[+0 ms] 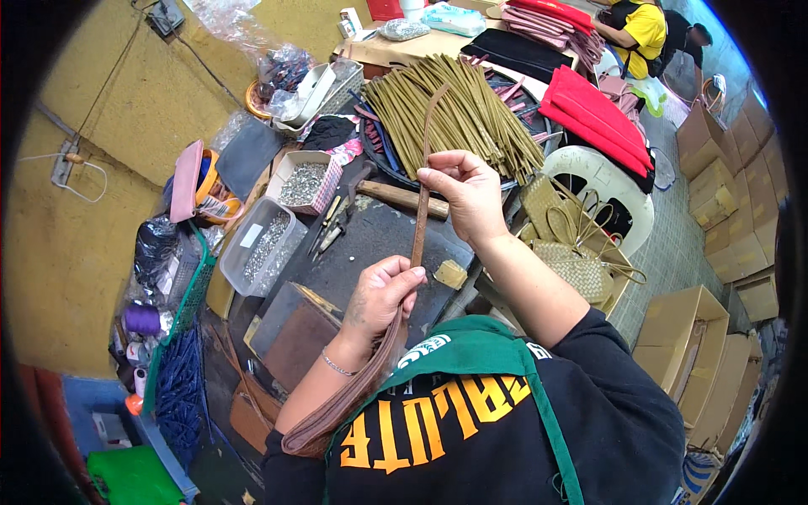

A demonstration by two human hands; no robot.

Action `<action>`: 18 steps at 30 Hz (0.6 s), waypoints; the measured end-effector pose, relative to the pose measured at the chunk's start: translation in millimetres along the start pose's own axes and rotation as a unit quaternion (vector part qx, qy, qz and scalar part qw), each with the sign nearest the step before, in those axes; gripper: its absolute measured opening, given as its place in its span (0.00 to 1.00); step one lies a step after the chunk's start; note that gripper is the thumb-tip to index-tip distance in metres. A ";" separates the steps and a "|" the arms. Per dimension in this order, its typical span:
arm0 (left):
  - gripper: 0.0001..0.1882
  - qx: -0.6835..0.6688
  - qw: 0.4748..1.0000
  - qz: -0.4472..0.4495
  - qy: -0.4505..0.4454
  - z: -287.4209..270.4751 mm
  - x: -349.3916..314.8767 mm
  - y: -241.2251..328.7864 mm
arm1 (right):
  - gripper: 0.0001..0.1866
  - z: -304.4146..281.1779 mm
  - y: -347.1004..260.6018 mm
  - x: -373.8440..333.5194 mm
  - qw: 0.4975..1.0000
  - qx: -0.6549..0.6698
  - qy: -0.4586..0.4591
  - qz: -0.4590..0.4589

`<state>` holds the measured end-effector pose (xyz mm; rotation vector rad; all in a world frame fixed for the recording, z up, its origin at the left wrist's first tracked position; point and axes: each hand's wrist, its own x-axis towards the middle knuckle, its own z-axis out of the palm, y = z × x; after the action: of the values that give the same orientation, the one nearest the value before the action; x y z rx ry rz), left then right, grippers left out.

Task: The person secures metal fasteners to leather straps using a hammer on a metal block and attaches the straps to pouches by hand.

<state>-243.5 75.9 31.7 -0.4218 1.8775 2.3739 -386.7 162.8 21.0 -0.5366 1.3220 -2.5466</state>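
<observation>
A thin brown leather strap [423, 202] runs upright between my two hands, its free end curving up over a pile of olive strips. Near its middle, my right hand [471, 192] pinches it between thumb and fingers. Lower down, my left hand [383, 295] closes around the strap. From that hand a thick bundle of brown straps [358, 404] hangs over my left forearm and down against my apron. Beneath my hands lies a dark work surface [358, 257] with a small tan block [451, 273] on it.
A hammer [404, 199] and slim hand tools [332, 225] lie beyond my left hand. Two tubs of small metal fittings [268, 244] stand at left. Olive strips [454, 118] fill a round tray. Woven bags [564, 252] and cardboard boxes [682, 345] are at right. Another person [640, 38] sits far right.
</observation>
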 end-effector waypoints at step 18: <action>0.14 0.050 0.985 0.094 0.136 -41.2 12.9 19.7 | 0.07 4.0 -43.2 -60.5 0.815 -0.419 -0.388 -0.099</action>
<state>-253.9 30.0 38.2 -0.6128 2.2348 2.4279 -331.3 206.0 45.5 -1.7014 1.9731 -1.3526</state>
